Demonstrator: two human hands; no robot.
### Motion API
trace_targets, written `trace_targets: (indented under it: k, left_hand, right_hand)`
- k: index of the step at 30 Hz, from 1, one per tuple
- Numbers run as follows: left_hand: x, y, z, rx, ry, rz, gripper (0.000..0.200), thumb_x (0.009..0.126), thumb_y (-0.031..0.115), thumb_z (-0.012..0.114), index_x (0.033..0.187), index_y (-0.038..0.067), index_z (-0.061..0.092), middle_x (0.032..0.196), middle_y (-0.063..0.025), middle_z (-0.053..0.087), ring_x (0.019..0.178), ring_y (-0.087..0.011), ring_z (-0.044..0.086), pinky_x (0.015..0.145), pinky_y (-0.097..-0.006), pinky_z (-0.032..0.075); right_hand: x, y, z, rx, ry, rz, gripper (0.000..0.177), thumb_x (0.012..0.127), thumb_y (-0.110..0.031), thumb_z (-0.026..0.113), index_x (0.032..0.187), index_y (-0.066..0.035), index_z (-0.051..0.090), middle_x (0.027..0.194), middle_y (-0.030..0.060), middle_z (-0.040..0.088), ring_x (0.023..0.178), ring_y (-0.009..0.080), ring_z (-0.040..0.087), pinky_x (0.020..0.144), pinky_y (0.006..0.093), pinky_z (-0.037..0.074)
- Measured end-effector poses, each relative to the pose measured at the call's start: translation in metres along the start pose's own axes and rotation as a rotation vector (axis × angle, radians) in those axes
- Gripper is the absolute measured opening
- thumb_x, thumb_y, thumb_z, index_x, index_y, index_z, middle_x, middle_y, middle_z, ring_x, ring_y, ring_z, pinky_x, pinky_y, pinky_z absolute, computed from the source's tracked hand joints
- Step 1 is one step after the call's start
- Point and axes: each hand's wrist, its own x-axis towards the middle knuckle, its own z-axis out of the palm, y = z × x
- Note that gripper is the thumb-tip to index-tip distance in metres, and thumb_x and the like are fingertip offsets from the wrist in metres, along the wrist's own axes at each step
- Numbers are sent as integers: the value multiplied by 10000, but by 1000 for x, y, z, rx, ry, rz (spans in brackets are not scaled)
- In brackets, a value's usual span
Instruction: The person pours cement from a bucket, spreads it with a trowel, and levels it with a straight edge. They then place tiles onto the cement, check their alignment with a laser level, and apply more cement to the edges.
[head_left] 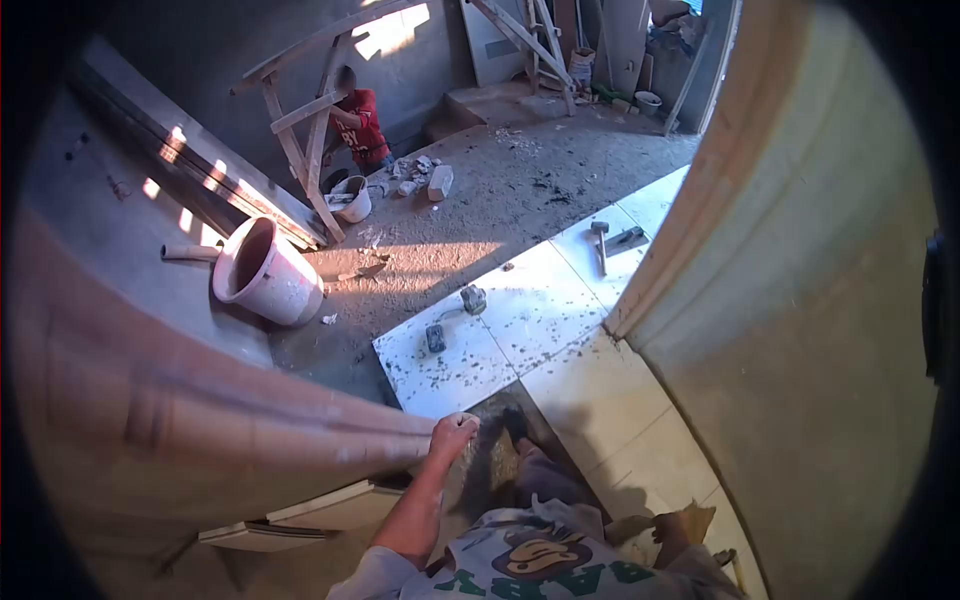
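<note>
Wall corner [330, 440], head view: plastered, reddish-brown, it runs in from the left edge and ends at the lower middle of the frame, just above the patch of dark mortar bed [490, 460]. Left hand [453, 435] rests against the end of that corner, fingers curled into a loose fist, bare forearm stretched out from the printed shirt [530, 560] at the bottom edge; no object visible inside the fist. Right hand not in frame, state not recorded. Stacked tiles [300, 520] lean just below the wall corner, beside the forearm. Laid white tiles [540, 310] run diagonally from the middle toward upper right, speckled with mortar; two small tools [437, 338] lie on them, and a mallet [598, 240] farther up. Large bucket [265, 272] lies tipped on its side on the bare floor, left of the tiles. Second person in a red top [360, 125] crouches behind a wooden trestle [300, 130], well apart, with a small bucket [350, 198] near them. Pale door frame [700, 200] fills the right side
</note>
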Motion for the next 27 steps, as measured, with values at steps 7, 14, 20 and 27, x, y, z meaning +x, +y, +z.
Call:
trace_targets:
  k: [7,14,20,27]
  left_hand:
    - [169,64,-44,-51,165,1,335,785,371,583,749,44,650,663,-71,643,612,-177,605,613,-330,464]
    - [183,44,-114,44,223,-135,360,774,357,592,716,2,619,629,-124,623,596,-227,613,585,-352,462]
    - [162,-1,-124,-180,291,-382,238,771,227,615,700,0,608,624,-76,616,536,-170,608,531,-315,476]
    - [214,21,-142,-278,350,-424,211,773,231,615,691,37,594,603,-54,595,494,-147,565,452,-294,410]
  right_hand:
    - [122,-92,41,-381,-183,-278,210,829,-268,601,894,-70,625,691,107,612,595,215,603,537,391,479]
    - [31,-339,63,46,-89,-223,198,809,-257,569,888,-78,597,670,56,589,603,171,575,532,341,453]
    - [-41,-497,61,227,-77,-683,206,823,-219,589,853,-15,580,648,41,564,545,103,506,517,254,422]
    - [-124,-618,27,504,-56,-894,157,856,-193,581,859,-37,591,652,17,567,530,75,485,513,226,404]
